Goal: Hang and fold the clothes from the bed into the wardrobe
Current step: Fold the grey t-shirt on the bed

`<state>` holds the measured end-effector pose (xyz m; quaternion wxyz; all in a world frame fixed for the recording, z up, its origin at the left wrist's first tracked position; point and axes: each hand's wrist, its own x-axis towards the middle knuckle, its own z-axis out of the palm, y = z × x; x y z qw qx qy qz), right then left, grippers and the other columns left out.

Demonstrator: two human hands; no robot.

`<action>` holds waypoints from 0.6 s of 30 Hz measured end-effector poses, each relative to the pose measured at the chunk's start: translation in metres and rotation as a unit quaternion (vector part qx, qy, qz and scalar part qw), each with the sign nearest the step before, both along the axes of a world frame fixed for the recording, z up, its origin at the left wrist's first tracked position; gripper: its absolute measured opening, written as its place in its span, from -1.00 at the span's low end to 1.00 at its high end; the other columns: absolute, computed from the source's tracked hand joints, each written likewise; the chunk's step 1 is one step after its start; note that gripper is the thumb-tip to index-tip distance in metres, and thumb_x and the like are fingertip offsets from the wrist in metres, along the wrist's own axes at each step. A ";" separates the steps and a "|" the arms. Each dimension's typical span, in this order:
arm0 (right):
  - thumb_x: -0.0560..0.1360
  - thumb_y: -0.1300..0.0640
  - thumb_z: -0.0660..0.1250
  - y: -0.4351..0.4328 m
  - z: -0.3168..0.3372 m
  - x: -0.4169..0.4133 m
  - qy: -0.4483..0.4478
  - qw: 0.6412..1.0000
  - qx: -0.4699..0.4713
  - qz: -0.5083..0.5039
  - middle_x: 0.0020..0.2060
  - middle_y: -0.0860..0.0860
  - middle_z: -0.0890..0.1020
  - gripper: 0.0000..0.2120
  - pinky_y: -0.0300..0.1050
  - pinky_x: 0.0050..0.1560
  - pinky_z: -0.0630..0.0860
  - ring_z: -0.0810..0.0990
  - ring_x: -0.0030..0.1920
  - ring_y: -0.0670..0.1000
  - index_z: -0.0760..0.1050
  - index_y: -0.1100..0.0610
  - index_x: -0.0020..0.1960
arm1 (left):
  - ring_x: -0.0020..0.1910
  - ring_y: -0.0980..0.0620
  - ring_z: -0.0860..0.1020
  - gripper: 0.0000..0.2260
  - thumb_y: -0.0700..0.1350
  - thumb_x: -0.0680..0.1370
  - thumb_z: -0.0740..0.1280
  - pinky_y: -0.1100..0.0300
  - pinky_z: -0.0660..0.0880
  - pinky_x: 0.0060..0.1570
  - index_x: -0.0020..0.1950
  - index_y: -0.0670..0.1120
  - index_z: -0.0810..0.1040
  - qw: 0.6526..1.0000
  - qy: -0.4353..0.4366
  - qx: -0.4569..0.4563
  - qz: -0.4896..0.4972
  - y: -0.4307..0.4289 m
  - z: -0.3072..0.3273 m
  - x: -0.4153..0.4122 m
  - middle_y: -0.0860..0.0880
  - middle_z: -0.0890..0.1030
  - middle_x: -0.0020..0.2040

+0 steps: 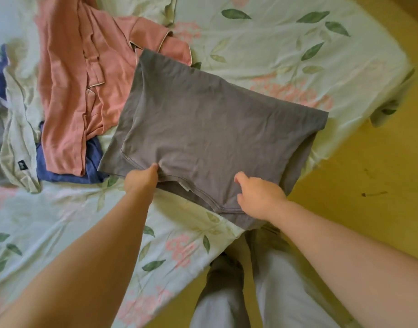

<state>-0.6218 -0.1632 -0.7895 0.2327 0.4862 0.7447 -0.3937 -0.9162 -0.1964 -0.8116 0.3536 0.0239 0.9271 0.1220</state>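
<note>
A grey T-shirt (203, 124) lies folded into a rough rectangle on the bed (274, 43), near its corner. My left hand (141, 179) pinches the shirt's near edge by the collar seam, fingers tucked under the cloth. My right hand (257, 197) grips the near right part by the neckline, its fingers curled into the fabric. A pink pyjama top (73, 91) with pale piping lies to the left, partly under the grey shirt. Beneath it a blue garment (89, 169) shows, and a pale green garment (16, 129) lies further left.
The bed carries a light sheet printed with green leaves and pink flowers. Yellow floor (369, 185) runs along the right and below the bed's corner. My legs in light grey trousers (286, 292) stand at the bed's edge. No wardrobe is in view.
</note>
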 end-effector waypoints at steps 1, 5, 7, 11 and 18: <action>0.63 0.06 0.14 0.013 0.002 0.005 -0.002 0.999 0.012 -0.035 0.05 0.05 0.57 -0.76 0.04 -0.15 0.55 0.59 -0.04 0.17 0.27 0.00 0.29 | -0.05 -0.22 0.59 -0.57 0.16 0.50 0.43 -0.03 0.59 -0.01 0.05 -0.19 0.46 1.000 0.002 0.004 0.017 -0.001 -0.003 0.003 -0.17 0.58 -0.02; 0.63 0.03 0.20 0.069 0.004 0.033 0.002 0.984 0.057 -0.169 0.05 0.05 0.53 -0.71 -0.01 -0.27 0.48 0.56 -0.09 0.14 0.26 0.00 0.32 | 0.02 -0.28 0.57 -0.59 0.11 0.56 0.40 -0.11 0.59 0.07 0.16 -0.19 0.40 0.998 0.044 -0.049 0.007 0.003 -0.002 0.004 -0.22 0.56 0.10; 0.62 0.05 0.23 0.093 0.003 0.050 0.009 0.972 0.074 -0.225 0.18 0.09 0.49 -0.65 0.00 -0.17 0.47 0.55 0.02 0.16 0.27 0.03 0.36 | 0.17 -0.29 0.52 -0.49 -0.04 0.53 0.45 -0.12 0.51 0.18 0.33 -0.23 0.32 0.989 0.098 -0.111 -0.001 0.013 0.005 0.008 -0.24 0.48 0.26; 0.52 0.06 0.33 0.133 -0.004 0.075 -0.062 0.953 0.165 -0.247 0.37 0.18 0.34 -0.51 0.11 0.25 0.39 0.33 0.36 0.25 0.30 0.08 0.41 | 0.31 -0.27 0.43 -0.47 -0.16 0.47 0.40 -0.14 0.36 0.29 0.39 -0.17 0.29 0.933 0.274 -0.095 -0.213 0.058 0.019 0.039 -0.21 0.35 0.36; 0.40 0.01 0.38 0.187 -0.010 0.108 -0.106 0.964 0.069 -0.235 0.31 0.10 0.40 -0.51 0.11 0.30 0.37 0.35 0.35 0.23 0.42 -0.06 0.32 | -0.12 -0.23 0.51 -0.92 -0.17 0.59 0.25 -0.03 0.41 -0.16 0.05 -0.13 0.47 0.726 0.115 0.153 -0.660 0.095 0.018 0.178 -0.13 0.51 0.00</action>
